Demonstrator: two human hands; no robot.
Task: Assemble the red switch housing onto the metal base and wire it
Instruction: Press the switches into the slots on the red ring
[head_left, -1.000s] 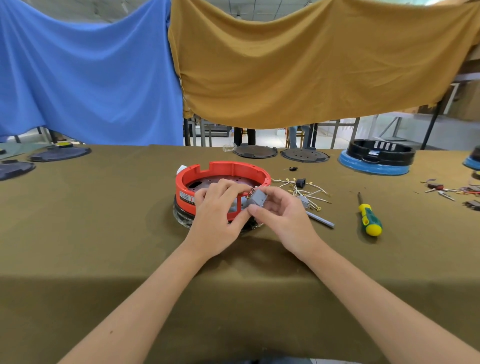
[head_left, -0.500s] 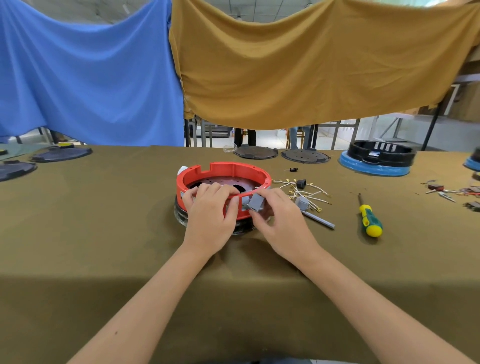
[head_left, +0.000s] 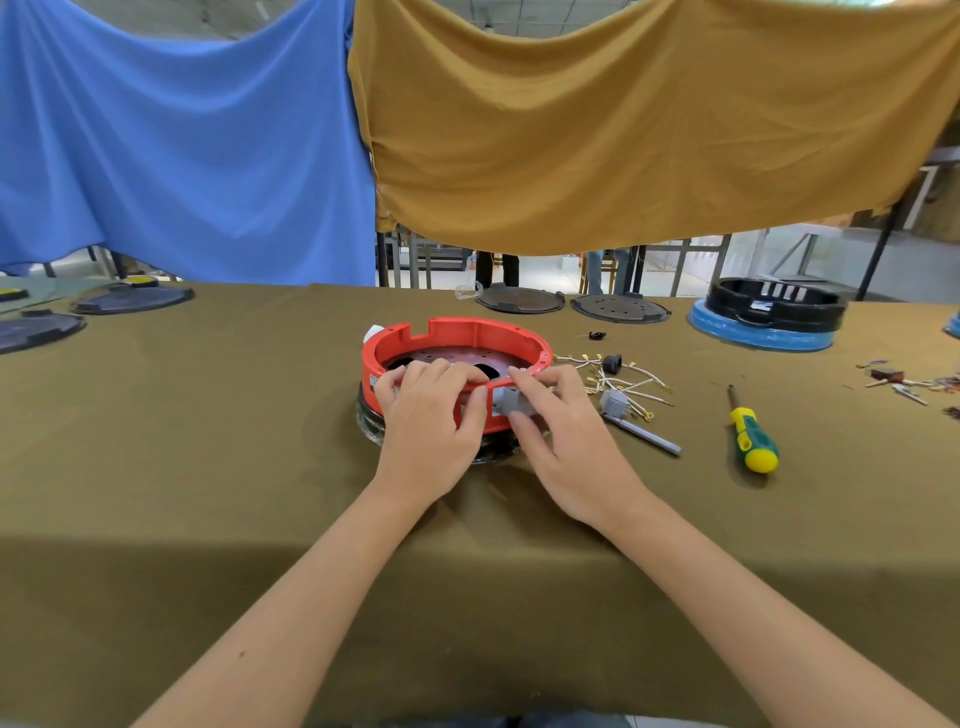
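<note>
Left hand (head_left: 434, 415) curled over red housing (head_left: 457, 332) rim at 6 o'clock, gripping. Right hand (head_left: 566, 441) pinching grey switch block (head_left: 511, 402) against rim at 5 o'clock.

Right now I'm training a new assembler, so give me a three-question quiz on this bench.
1. True or false: the left hand rests on the near rim of the red housing.
2. What does the right hand pinch? A) screwdriver B) grey switch block C) loose wires
3. Which tool lies right of the loose wires?

Key:
1. True
2. B, the grey switch block, held at the housing's near wall
3. The green-and-yellow screwdriver
</note>
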